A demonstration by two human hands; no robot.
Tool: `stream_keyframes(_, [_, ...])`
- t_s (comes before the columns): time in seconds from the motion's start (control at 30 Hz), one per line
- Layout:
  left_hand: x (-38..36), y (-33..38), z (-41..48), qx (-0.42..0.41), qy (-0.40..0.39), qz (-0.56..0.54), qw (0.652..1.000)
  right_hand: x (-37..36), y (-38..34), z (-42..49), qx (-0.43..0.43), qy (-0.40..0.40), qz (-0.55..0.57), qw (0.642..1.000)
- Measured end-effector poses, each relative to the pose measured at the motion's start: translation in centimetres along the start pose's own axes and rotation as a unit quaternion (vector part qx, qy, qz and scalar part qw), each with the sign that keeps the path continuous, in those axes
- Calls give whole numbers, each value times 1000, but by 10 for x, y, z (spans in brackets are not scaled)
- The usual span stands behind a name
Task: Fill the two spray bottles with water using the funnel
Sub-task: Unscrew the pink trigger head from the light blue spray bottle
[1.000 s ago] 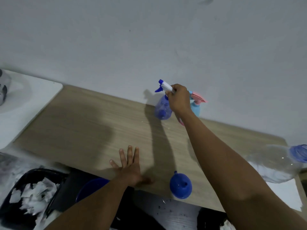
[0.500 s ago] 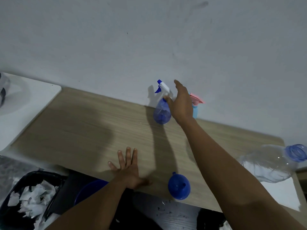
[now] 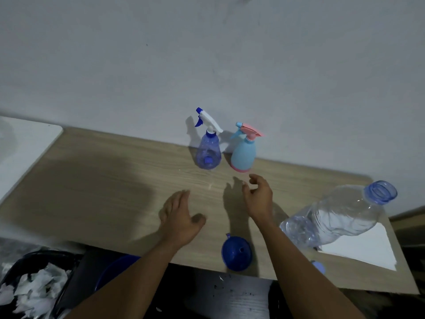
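Two spray bottles stand upright side by side at the back of the wooden table [image 3: 103, 180], against the wall: a clear blue spray bottle [image 3: 208, 151] with a white and blue trigger head, and a light blue spray bottle [image 3: 243, 154] with a pink head. A blue funnel [image 3: 236, 253] lies at the table's front edge, between my forearms. A large clear water bottle [image 3: 333, 217] without a cap stands tilted at the right. My left hand [image 3: 180, 218] rests open on the table. My right hand [image 3: 258, 196] hovers open in front of the spray bottles, holding nothing.
A white sheet [image 3: 363, 249] lies under the water bottle at the right front corner. A small blue cap [image 3: 318, 267] sits by my right forearm. Below the table are a black bin with torn paper [image 3: 34, 291] and a blue basin [image 3: 115, 270]. A white surface [image 3: 23, 146] adjoins the left.
My right hand has let go of the clear blue spray bottle and drawn back toward me. My left hand has slid forward on the table. Both spray bottles now stand free.
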State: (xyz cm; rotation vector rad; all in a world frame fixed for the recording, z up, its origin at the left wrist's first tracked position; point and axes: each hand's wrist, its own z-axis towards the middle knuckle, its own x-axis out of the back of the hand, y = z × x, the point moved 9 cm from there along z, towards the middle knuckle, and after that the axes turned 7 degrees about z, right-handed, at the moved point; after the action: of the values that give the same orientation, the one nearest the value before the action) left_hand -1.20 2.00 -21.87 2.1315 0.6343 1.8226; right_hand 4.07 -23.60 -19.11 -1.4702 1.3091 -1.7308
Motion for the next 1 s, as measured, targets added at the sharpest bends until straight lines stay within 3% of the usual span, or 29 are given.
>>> stream_keyframes(0.03, [6,24,15,-34,21,-35,999,3,5,7,-19,2,10,1000])
stream_keyframes(0.17, [4,108,81,-90,-17,-162,983,7,5,45,-52,3,34,998])
stream_keyframes(0.33, [-18,161,143,-94,-52,-141,984,-2,-24,73,-22,-49,91,994])
stream_keyframes(0.47, [-33,166,158,-103,-93,-155,978,-10,-25,85,-26,-76,122,989])
stream_keyframes(0.63, [-35,159,140,-83,-63,-161,982,-2,-23,60,-33,-63,155,985])
stream_keyframes(0.8, [-27,127,89,-74,-16,-294,953,6,-22,-1,5,-56,171,984])
stream_keyframes(1.0, [14,83,11,-79,7,-389,918,-2,-32,-84,31,-118,163,979])
